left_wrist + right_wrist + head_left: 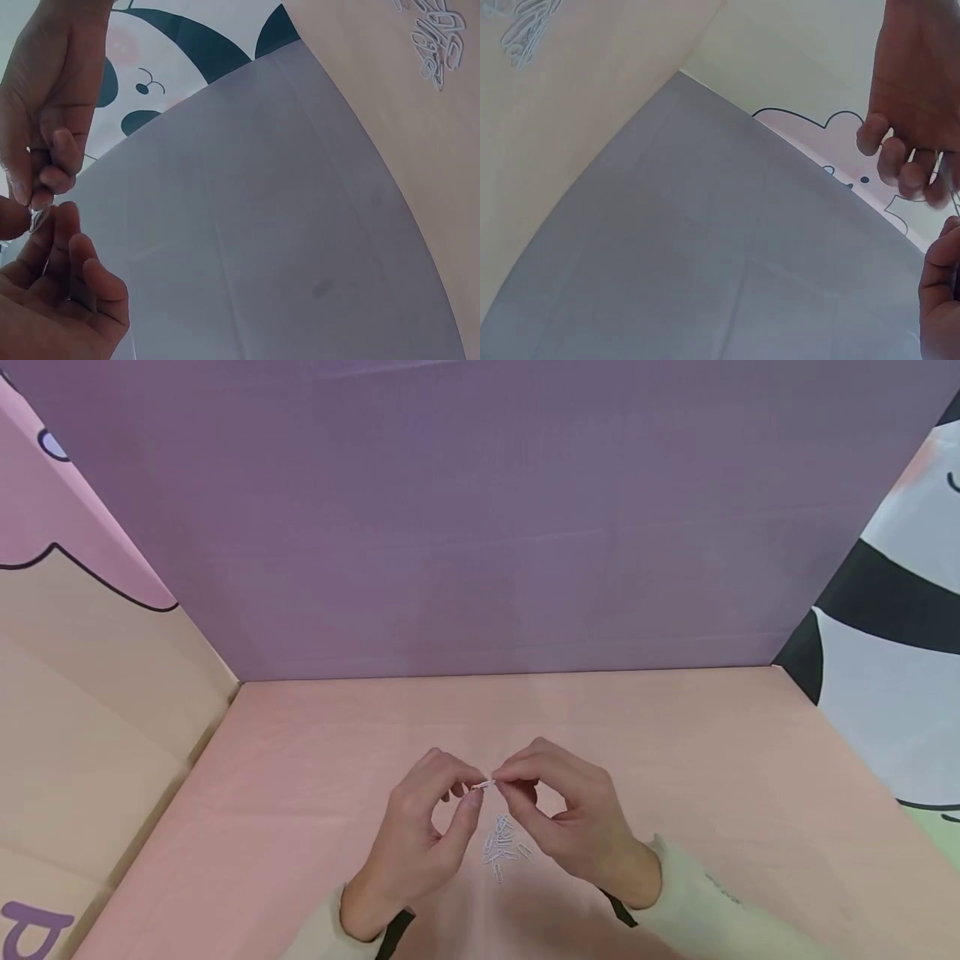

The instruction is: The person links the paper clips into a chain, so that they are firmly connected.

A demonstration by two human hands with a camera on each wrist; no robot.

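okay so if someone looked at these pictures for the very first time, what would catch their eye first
Probably the two hands meeting at the middle of the pink surface: the left hand and the right hand pinch one small paper clip between their fingertips. Just below them lies a little pile of paper clips. Behind rises a plain purple wall, with cartoon-printed panels at either side.

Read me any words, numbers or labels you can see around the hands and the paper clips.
Left panel: part of a purple shape at the bottom corner, maybe a letter, cut off and unreadable.
Right sleeve: small dark marks, too blurred to read.
Paper clips, hands, table and back wall: no text.
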